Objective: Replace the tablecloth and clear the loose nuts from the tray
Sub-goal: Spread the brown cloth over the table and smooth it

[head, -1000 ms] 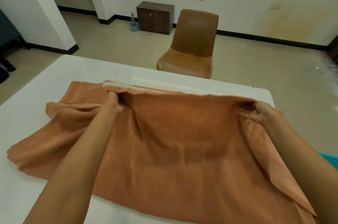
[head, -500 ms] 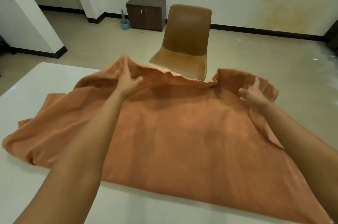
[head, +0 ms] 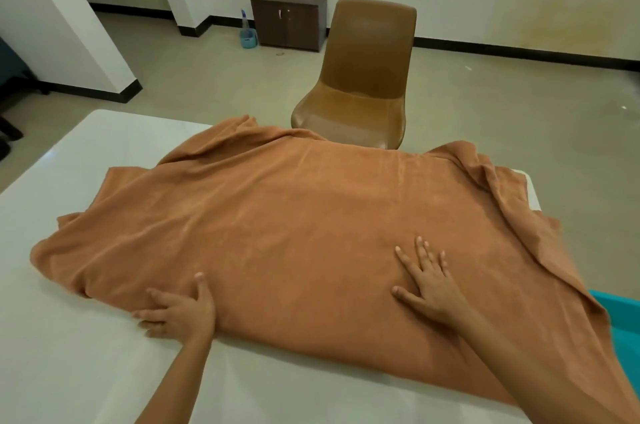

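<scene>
Orange-brown tablecloth (head: 294, 215), spread rumpled over white table (head: 69, 371), far edge bunched

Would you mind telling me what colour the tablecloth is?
The tablecloth is a plain orange-brown, with no pattern, as the head view shows.

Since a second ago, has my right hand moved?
Yes. The right hand has drawn back from the far edge of the table by the chair toward the near side, and lies flat on the orange cloth.
</scene>
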